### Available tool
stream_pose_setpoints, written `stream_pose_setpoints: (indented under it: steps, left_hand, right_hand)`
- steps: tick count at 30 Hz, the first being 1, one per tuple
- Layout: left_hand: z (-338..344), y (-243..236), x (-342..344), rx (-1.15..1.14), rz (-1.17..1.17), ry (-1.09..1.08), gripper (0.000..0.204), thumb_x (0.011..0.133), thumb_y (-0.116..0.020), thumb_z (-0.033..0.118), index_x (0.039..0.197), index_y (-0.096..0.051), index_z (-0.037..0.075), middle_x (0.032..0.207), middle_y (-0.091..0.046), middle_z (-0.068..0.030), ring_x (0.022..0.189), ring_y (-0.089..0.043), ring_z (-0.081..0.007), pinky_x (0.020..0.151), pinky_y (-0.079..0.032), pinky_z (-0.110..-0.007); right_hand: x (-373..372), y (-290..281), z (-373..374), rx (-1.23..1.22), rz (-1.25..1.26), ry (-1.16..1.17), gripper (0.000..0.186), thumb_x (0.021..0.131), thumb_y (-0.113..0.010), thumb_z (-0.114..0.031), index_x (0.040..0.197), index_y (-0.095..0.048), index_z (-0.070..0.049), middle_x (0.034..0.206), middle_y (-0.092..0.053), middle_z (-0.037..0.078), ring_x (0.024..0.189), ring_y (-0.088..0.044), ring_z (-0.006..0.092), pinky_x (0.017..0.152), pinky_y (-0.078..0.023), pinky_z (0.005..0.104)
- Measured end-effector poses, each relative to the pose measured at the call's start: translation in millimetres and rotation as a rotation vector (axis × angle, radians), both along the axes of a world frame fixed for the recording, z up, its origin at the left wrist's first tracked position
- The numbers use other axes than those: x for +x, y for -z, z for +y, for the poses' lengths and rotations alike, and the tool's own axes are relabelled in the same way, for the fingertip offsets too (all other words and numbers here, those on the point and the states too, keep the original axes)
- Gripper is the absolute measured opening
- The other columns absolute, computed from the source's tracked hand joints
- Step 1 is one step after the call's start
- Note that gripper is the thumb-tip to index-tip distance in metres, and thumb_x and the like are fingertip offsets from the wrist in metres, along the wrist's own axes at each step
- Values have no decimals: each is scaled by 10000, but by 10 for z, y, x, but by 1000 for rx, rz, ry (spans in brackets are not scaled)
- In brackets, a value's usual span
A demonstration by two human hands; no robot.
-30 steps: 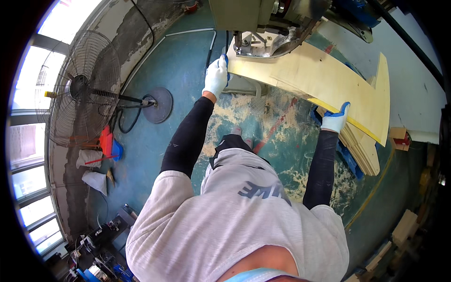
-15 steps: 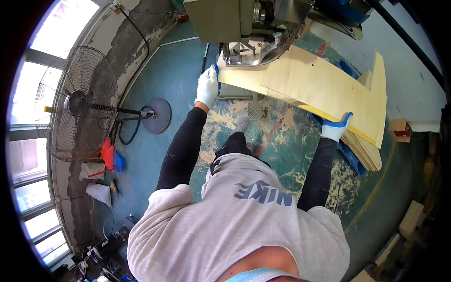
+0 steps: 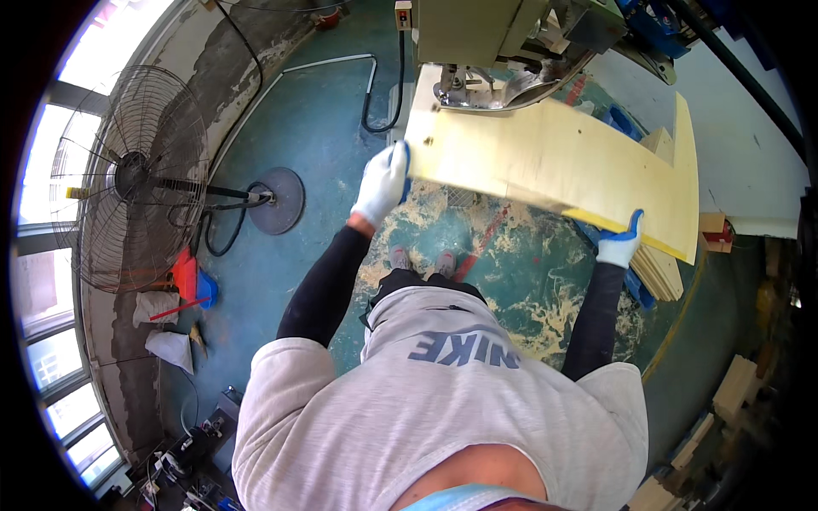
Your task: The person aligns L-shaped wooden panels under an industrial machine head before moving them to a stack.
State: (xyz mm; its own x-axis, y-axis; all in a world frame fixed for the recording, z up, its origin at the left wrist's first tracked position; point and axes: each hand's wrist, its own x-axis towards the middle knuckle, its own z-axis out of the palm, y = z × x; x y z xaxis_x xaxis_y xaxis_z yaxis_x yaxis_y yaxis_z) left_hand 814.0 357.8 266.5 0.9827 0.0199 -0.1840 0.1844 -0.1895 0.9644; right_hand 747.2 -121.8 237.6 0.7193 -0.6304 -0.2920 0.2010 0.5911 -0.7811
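Observation:
A large pale plywood board (image 3: 537, 153), with a notched right end and a yellow strip on its near edge, lies across the upper right, partly under the metal foot (image 3: 473, 95) of a green machine (image 3: 464, 30). My left hand (image 3: 382, 186), in a white glove with blue palm, is closed on the board’s left end, below the machine. My right hand (image 3: 620, 238), gloved alike, grips the near edge toward the right end. More plywood pieces (image 3: 660, 272) are stacked on blue supports beneath the board.
At left a floor fan (image 3: 132, 166) stands on a round base (image 3: 278, 201), near a red dustpan (image 3: 186, 272) and hoses. A cardboard box (image 3: 716, 230) is by the pale wall at right. Black equipment (image 3: 192, 447) is at lower left, timber (image 3: 734, 387) at lower right. Sawdust covers the floor.
The board’s left end and my left hand have moved down toward me, showing more board beside the machine foot. My right hand has shifted slightly down and right.

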Motion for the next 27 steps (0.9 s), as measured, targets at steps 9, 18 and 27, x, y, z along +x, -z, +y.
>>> stream_pose_setpoints:
  steps: [9,18,27]
  left_hand:
    - [1699,98,-987,-153,-9,-353,319,1072,-512,229,1156,-626,-56,992,-639,-2,898,-557,-72,815,-461,-248]
    - [2169,3,-476,-11,-135,-362,333,1061,-547,229,1123,-652,-80,982,-669,-10,857,-579,-68,778,-486,-248]
    - [2240,-114,-135,49,-161,-313,323,1059,-550,226,1096,-666,-73,915,-661,1,813,-558,-70,736,-466,-252]
  right_hand:
    - [-669,87,1971,85,35,-56,458,1042,-562,-396,1361,-555,-66,1340,-615,94,1213,-603,246,1049,-494,427]
    - [-296,237,2403,98,-39,-126,444,1045,-558,-385,1364,-543,-78,1341,-597,68,1233,-595,227,1028,-509,425]
    - [-20,156,2469,216,-85,-120,481,1033,-572,-375,1419,-524,-93,1338,-588,18,1230,-582,175,1016,-522,372]
